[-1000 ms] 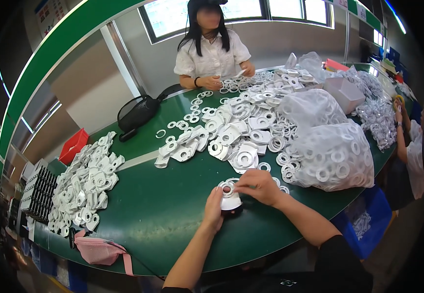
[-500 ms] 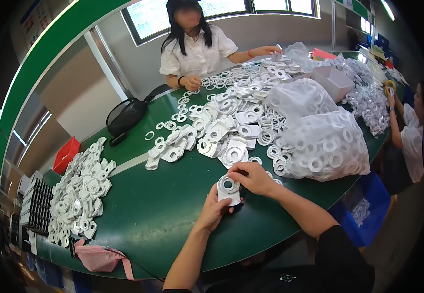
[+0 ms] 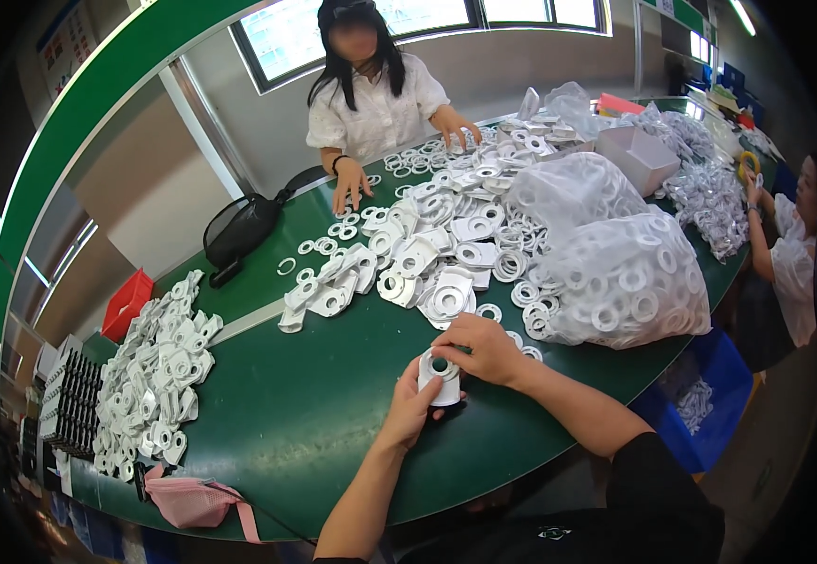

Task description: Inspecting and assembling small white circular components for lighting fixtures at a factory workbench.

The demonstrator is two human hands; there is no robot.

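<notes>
My left hand (image 3: 410, 414) grips a flat white plastic part (image 3: 441, 387) with a round hole, its thumb on the front face. The part is held tilted up over the near side of the green table. My right hand (image 3: 488, 352) is closed at the part's upper, ringed end, fingertips pressed on the rim of the hole. Whether a separate ring lies under those fingertips I cannot tell. Just beyond my right hand are loose white rings (image 3: 489, 312) and a large heap of similar white parts (image 3: 446, 299).
A clear bag of white rings (image 3: 634, 282) stands right of the heap. More parts (image 3: 150, 385) are piled at left, near a red bin (image 3: 128, 303) and a pink pouch (image 3: 188, 500). A co-worker (image 3: 371, 103) works across the table (image 3: 296, 442). A blue crate (image 3: 709, 404) sits below the right edge.
My right fingers have shifted slightly over the part's ringed end, now covering more of it. Across the table, the co-worker's hands have come down to the rings, one moving left.
</notes>
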